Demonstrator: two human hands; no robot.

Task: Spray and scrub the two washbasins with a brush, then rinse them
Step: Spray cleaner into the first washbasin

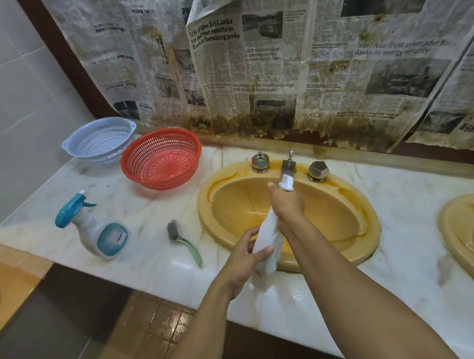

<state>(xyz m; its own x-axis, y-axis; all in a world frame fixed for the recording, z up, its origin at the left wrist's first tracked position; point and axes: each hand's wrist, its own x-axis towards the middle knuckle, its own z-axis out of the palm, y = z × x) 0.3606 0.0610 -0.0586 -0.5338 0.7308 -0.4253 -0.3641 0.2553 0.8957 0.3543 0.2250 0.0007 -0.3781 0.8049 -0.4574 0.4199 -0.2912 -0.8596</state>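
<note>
Left hand (243, 257), right hand (286, 204) — gripping white bottle (269, 229).

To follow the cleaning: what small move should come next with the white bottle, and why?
Probably spray into the yellow basin: the right hand and left hand grip the white bottle above it, while the brush lies untouched on the counter.

The brush (183, 240) lies left of the basin (368, 215) — spray bottle (97, 231) further left, baskets (161, 159) behind.
</note>
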